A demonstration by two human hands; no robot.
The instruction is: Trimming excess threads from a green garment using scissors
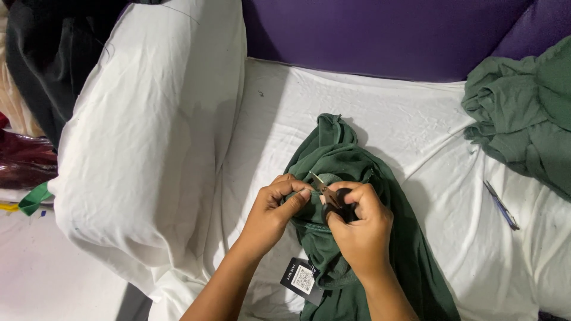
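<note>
Green garment (351, 166) pinched between both hands' fingers (295, 189)

A dark green garment (357, 238) lies bunched on the white sheet (416, 137), small dark-handled snips (331, 196) pressed against its seam.

A garment workshop: white-sheeted table (416, 119), piled green garments (523, 113), thread snips (501, 205), hang tag (303, 279).

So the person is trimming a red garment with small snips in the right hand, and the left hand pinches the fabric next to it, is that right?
Not quite: the garment is dark green, not red. The head view shows the right hand holding the small snips against it, while the left hand pinches the fabric beside the blades.
</note>
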